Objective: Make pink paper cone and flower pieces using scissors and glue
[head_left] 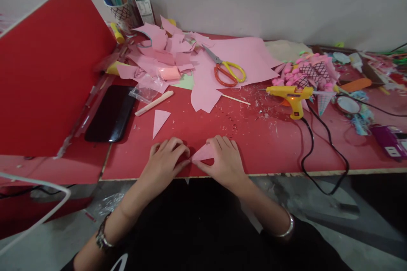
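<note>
Close to the table's front edge, a small pointed piece of pink paper (203, 153) lies between my two hands. My right hand (225, 159) grips its wide end, thumb below and fingers bent over the top. At the narrow tip, my left hand (167, 156) has thumb and forefinger pinched together; its other fingers curl down toward the table. The fingers partly cover the paper. A second pink paper triangle (160, 122) lies flat just beyond my left hand.
Scissors (227, 70) rest on a large pink sheet (248, 53) among scraps. A yellow glue gun (291, 95), its light lit, lies to the right with its black cord over the edge. A phone (111, 114), a wooden stick (154, 103) and a red board (54, 72) are left.
</note>
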Available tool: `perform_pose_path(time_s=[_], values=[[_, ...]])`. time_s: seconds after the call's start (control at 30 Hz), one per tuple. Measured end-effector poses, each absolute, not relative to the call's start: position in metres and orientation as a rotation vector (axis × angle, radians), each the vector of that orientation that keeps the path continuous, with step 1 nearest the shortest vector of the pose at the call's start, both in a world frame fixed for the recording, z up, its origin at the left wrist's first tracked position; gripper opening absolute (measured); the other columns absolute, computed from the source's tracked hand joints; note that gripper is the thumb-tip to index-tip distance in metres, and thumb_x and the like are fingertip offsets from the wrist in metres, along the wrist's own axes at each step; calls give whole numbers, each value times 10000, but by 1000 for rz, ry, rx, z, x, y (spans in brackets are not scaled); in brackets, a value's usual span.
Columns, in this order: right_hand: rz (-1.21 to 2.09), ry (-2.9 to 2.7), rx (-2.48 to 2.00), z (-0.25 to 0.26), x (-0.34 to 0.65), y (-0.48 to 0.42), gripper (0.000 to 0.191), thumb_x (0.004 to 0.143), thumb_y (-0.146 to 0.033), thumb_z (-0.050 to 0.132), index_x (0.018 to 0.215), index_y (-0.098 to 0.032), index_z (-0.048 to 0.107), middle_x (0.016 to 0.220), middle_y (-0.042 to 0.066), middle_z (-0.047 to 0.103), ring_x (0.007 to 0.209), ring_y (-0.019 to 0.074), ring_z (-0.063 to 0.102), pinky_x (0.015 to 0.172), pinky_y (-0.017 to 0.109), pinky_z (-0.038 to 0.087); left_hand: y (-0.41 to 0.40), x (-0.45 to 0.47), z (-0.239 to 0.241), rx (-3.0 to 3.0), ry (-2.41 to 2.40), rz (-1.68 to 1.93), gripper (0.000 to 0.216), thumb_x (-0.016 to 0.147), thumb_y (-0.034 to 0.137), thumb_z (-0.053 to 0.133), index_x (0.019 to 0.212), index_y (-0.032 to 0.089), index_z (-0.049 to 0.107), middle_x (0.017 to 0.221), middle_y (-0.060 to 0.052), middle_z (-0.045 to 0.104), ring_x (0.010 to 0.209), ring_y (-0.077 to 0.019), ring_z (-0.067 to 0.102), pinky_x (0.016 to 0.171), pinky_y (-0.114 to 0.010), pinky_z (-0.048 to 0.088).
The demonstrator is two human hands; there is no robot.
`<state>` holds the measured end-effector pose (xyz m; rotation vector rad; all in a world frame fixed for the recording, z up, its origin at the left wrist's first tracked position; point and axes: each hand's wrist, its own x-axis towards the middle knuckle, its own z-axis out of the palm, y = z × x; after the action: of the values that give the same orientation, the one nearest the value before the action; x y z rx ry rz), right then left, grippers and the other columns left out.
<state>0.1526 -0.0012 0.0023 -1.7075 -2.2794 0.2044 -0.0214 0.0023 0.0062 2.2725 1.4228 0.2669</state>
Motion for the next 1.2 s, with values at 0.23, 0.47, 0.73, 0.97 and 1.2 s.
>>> perform_pose_path(time_s=[0.23, 0.47, 0.73, 0.97, 1.2], values=[[200, -2157, -1798, 1, 145, -5, 369, 641, -418, 582, 891, -153, 523, 830, 59, 586, 793, 225, 477, 681, 338, 317, 2, -22, 6, 2258, 1411, 230, 105, 820, 311, 485, 845, 213, 515, 922, -15, 516, 874, -194, 505, 766, -371, 320], [219, -2122, -1782, 1, 158, -8, 228, 663, -254, 529, 871, -162, 503, 796, 45, 567, 773, 209, 473, 684, 326, 330, 3, -21, 7, 2245, 1416, 208, 78, 824, 283, 481, 843, 215, 516, 930, -16, 506, 900, -198, 496, 790, -383, 316], [216, -2116, -1788, 0, 170, -10, 188, 722, -169, 452, 906, -168, 486, 824, 63, 562, 779, 217, 468, 668, 329, 339, 3, -23, 7, 2231, 1403, 200, 102, 834, 305, 458, 845, 220, 513, 940, -18, 500, 913, -200, 491, 786, -386, 327], [289, -2152, -1741, 1, 175, -9, 217, 740, -70, 366, 884, -175, 490, 850, 72, 561, 798, 222, 463, 692, 345, 352, 4, -27, 7, 2194, 1354, 179, 80, 834, 242, 449, 882, 236, 512, 972, -13, 487, 945, -191, 490, 821, -405, 319], [467, -2174, -1430, 9, 177, 1, 252, 798, -88, 325, 979, -169, 480, 957, 89, 549, 907, 202, 460, 813, 341, 358, 2, -30, 9, 2207, 1309, 214, 142, 811, 185, 443, 924, 243, 504, 996, -20, 482, 960, -181, 482, 845, -392, 345]])
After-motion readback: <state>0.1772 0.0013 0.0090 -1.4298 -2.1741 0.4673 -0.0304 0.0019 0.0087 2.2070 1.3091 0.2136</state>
